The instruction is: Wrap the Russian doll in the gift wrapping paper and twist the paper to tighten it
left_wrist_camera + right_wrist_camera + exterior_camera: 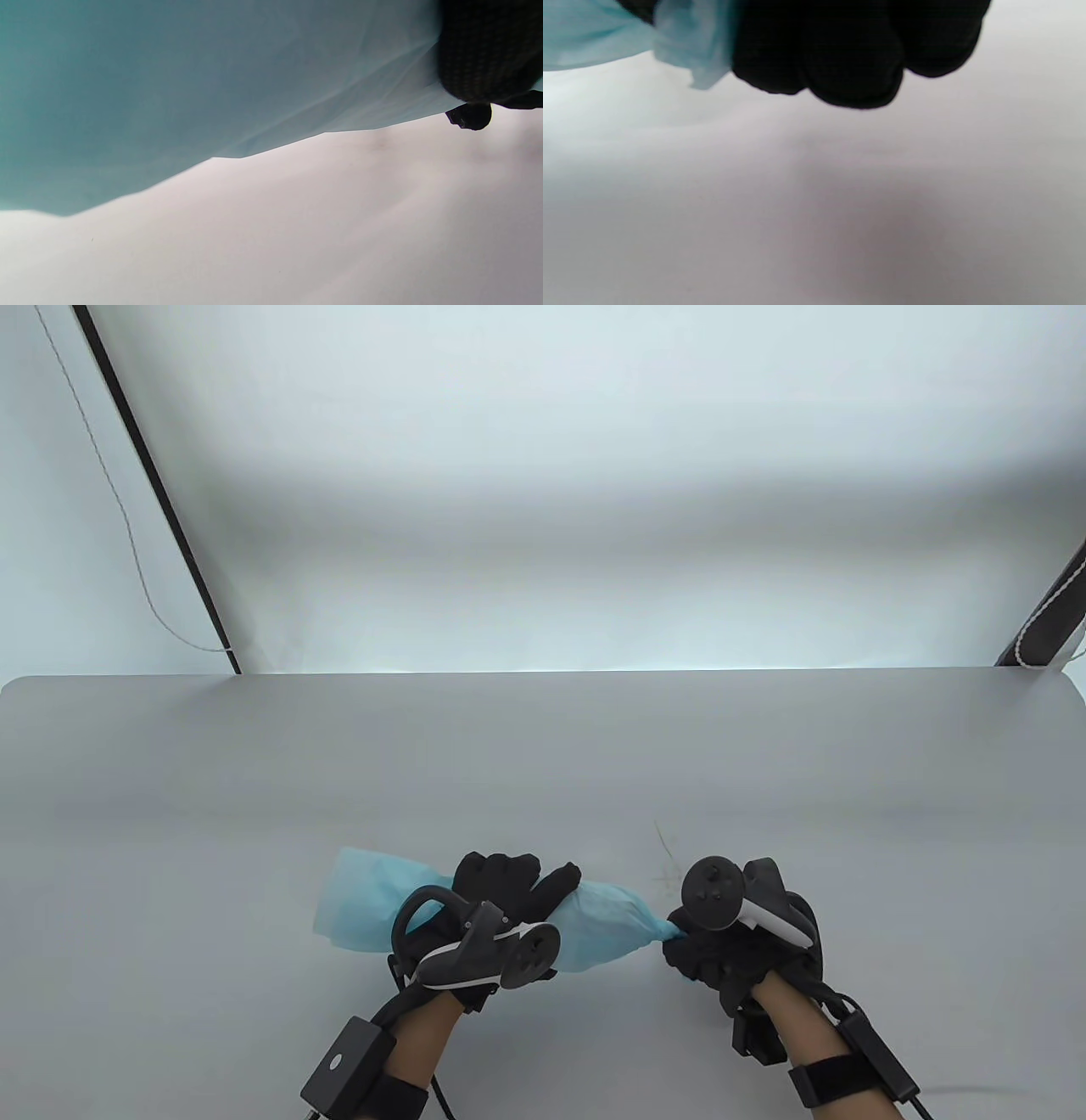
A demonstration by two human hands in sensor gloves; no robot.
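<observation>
A light blue roll of wrapping paper (pixel 594 929) lies across the near part of the grey table (pixel 543 763); the doll inside is hidden by the paper. My left hand (pixel 505 891) grips the roll round its middle, fingers curled over the top. The paper's left end (pixel 361 903) flares open. My right hand (pixel 708 959) pinches the narrowed, twisted right end (pixel 666 931). In the left wrist view the blue paper (pixel 169 93) fills the top, with a gloved finger (pixel 483 55) at the corner. In the right wrist view curled gloved fingers (pixel 848 51) hold a scrap of blue paper (pixel 687 46).
A thin dry strand (pixel 666 848) lies on the table just beyond my right hand. Black frame bars (pixel 161 492) and a white cord (pixel 119 500) stand behind the table's far edge.
</observation>
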